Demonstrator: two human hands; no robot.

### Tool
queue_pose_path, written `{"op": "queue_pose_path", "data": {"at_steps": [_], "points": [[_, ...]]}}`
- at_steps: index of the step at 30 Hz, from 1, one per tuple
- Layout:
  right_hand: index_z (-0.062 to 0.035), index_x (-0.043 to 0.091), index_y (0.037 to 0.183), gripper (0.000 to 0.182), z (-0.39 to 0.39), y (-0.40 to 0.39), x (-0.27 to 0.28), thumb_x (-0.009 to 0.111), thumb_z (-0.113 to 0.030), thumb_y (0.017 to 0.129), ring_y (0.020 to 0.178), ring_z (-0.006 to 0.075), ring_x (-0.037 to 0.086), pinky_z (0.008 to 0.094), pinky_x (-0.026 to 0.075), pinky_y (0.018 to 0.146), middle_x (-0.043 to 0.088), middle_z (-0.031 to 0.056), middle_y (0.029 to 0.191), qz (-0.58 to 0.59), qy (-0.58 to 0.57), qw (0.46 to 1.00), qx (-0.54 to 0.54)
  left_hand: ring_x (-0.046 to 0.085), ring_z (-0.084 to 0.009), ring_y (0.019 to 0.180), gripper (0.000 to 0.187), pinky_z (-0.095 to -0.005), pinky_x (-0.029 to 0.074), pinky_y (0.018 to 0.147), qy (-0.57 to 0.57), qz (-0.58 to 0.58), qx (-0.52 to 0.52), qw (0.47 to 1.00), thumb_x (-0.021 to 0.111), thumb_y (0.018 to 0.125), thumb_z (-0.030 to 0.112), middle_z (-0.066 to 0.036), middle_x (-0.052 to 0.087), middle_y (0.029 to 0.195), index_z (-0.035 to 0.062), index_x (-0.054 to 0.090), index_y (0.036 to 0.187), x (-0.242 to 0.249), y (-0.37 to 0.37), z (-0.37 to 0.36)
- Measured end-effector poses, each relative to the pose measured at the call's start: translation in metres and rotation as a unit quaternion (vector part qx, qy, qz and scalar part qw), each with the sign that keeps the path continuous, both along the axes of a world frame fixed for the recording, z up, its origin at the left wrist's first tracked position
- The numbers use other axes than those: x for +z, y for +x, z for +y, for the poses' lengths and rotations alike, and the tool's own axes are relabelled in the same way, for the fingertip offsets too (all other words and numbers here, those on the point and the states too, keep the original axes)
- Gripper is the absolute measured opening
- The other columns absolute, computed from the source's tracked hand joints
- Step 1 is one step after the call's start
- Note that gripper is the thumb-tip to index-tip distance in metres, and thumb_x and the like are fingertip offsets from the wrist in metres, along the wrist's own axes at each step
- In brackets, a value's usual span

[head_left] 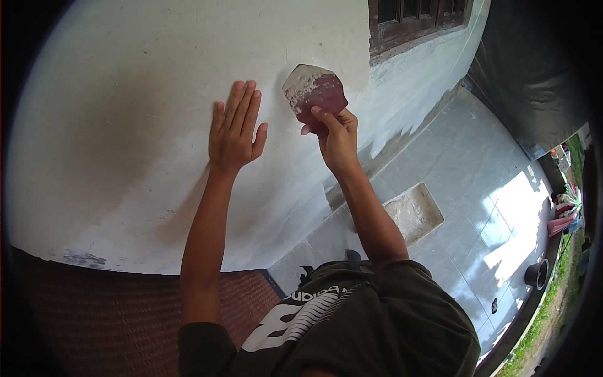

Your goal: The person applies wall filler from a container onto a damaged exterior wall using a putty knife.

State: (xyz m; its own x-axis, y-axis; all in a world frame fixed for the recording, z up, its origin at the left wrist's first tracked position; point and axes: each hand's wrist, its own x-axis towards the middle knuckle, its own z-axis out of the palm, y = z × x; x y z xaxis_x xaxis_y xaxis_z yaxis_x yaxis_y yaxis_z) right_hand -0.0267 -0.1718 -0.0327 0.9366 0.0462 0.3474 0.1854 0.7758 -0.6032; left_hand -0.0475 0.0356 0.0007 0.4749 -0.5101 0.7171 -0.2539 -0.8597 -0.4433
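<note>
My left hand (235,135) lies flat on the pale wall (157,81), fingers stretched upward and thumb out to the side. To its right, my right hand (339,138) pinches a thin, dark red flat piece (326,97) by its lower edge, thumb on the near face. Pale, putty-like paste coats the upper left of this uneven-edged piece, which is held up close to the wall. Below my right forearm, a rectangular tray (433,218) smeared with whitish paste sits on the floor.
Grey tiles (465,163) cover the floor at right, with a dark round pot (536,274) near its outer edge. A brown window frame (418,31) is set in the wall. Dark sheeting (527,81) hangs at upper right. Brown woven matting (125,314) lies at lower left.
</note>
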Motion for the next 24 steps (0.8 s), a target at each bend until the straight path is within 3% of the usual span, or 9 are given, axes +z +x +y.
{"op": "queue_pose_path", "data": {"at_steps": [9, 12, 14, 15, 16, 18, 19, 22, 24], "points": [[0.0055, 0.068, 0.100, 0.015, -0.020, 0.016, 0.002, 0.056, 0.001, 0.092, 0.076, 0.0178, 0.067, 0.0337, 0.060, 0.062, 0.068, 0.0105, 0.094, 0.001, -0.007, 0.998, -0.064, 0.034, -0.0231, 0.147, 0.053, -0.0467, 0.004, 0.123, 0.009, -0.010, -0.001, 1.000, 0.043, 0.097, 0.028, -0.008, 0.046, 0.152, 0.0004, 0.048, 0.143, 0.000, 0.001, 0.000], [0.0079, 0.067, 0.107, 0.022, -0.018, 0.030, -0.004, 0.057, 0.004, 0.088, 0.069, 0.0155, 0.062, 0.0329, 0.058, 0.060, 0.063, 0.0068, 0.083, -0.052, -0.112, 0.973, -0.197, 0.034, -0.0219, 0.146, 0.053, -0.0462, 0.004, 0.124, 0.011, -0.012, 0.004, 1.000, 0.043, 0.097, 0.029, -0.007, 0.047, 0.152, 0.0017, 0.049, 0.142, 0.001, 0.001, -0.001], [0.0071, 0.068, 0.102, 0.020, -0.019, 0.046, -0.012, 0.057, 0.004, 0.085, 0.065, 0.0123, 0.060, 0.0302, 0.060, 0.063, 0.060, 0.0028, 0.077, -0.126, -0.273, 0.873, -0.384, 0.034, -0.0220, 0.146, 0.053, -0.0462, 0.004, 0.124, 0.010, -0.010, 0.003, 1.000, 0.043, 0.097, 0.028, -0.008, 0.047, 0.151, 0.0014, 0.049, 0.142, 0.001, 0.001, -0.001], [0.0103, 0.061, 0.124, 0.046, -0.018, 0.045, -0.004, 0.062, 0.007, 0.078, 0.063, 0.0172, 0.053, 0.0318, 0.049, 0.057, 0.050, 0.0099, 0.072, -0.133, -0.327, 0.838, -0.417, 0.035, -0.0222, 0.146, 0.053, -0.0461, 0.004, 0.124, 0.011, -0.012, 0.002, 1.000, 0.042, 0.097, 0.028, -0.008, 0.047, 0.151, 0.0011, 0.050, 0.142, 0.001, 0.001, -0.001], [0.0103, 0.061, 0.124, 0.046, -0.014, 0.047, 0.000, 0.062, 0.007, 0.078, 0.063, 0.0172, 0.053, 0.0318, 0.049, 0.057, 0.050, 0.0099, 0.072, -0.132, -0.327, 0.837, -0.418, 0.035, -0.0224, 0.146, 0.052, -0.0460, 0.004, 0.124, 0.012, -0.014, 0.001, 1.000, 0.042, 0.097, 0.028, -0.008, 0.048, 0.150, 0.0008, 0.050, 0.141, 0.001, 0.001, -0.001], [0.0098, 0.059, 0.126, 0.048, -0.004, 0.058, 0.007, 0.061, 0.009, 0.078, 0.072, 0.0222, 0.054, 0.0328, 0.047, 0.061, 0.054, 0.0118, 0.078, -0.153, -0.385, 0.747, -0.520, 0.035, -0.0228, 0.146, 0.052, -0.0460, 0.005, 0.124, 0.012, -0.016, -0.002, 1.000, 0.042, 0.097, 0.028, -0.008, 0.048, 0.150, 0.0006, 0.050, 0.141, 0.000, 0.002, 0.000], [0.0106, 0.058, 0.126, 0.049, 0.002, 0.063, 0.007, 0.062, 0.008, 0.077, 0.082, 0.0280, 0.053, 0.0363, 0.048, 0.068, 0.056, 0.0135, 0.086, -0.138, -0.407, 0.743, -0.512, 0.036, -0.0231, 0.146, 0.052, -0.0461, 0.005, 0.124, 0.011, -0.018, -0.004, 1.000, 0.041, 0.098, 0.028, -0.008, 0.049, 0.150, 0.0004, 0.050, 0.141, 0.000, 0.002, 0.000], [0.0107, 0.059, 0.125, 0.047, 0.024, 0.076, 0.013, 0.062, 0.008, 0.078, 0.076, 0.0269, 0.055, 0.0364, 0.047, 0.069, 0.057, 0.0129, 0.080, -0.143, -0.427, 0.682, -0.576, 0.033, -0.0253, 0.147, 0.054, -0.0466, 0.002, 0.123, 0.007, -0.007, -0.013, 1.000, 0.043, 0.097, 0.026, -0.010, 0.046, 0.152, -0.0013, 0.046, 0.144, 0.000, 0.002, 0.001], [0.0126, 0.057, 0.126, 0.050, 0.044, 0.076, 0.013, 0.064, 0.009, 0.076, 0.078, 0.0302, 0.054, 0.0391, 0.046, 0.070, 0.057, 0.0140, 0.081, -0.128, -0.419, 0.700, -0.564, 0.034, -0.0256, 0.146, 0.054, -0.0467, 0.002, 0.123, 0.007, -0.006, -0.012, 1.000, 0.042, 0.097, 0.026, -0.010, 0.046, 0.152, -0.0015, 0.045, 0.144, 0.000, 0.001, 0.001]]}}
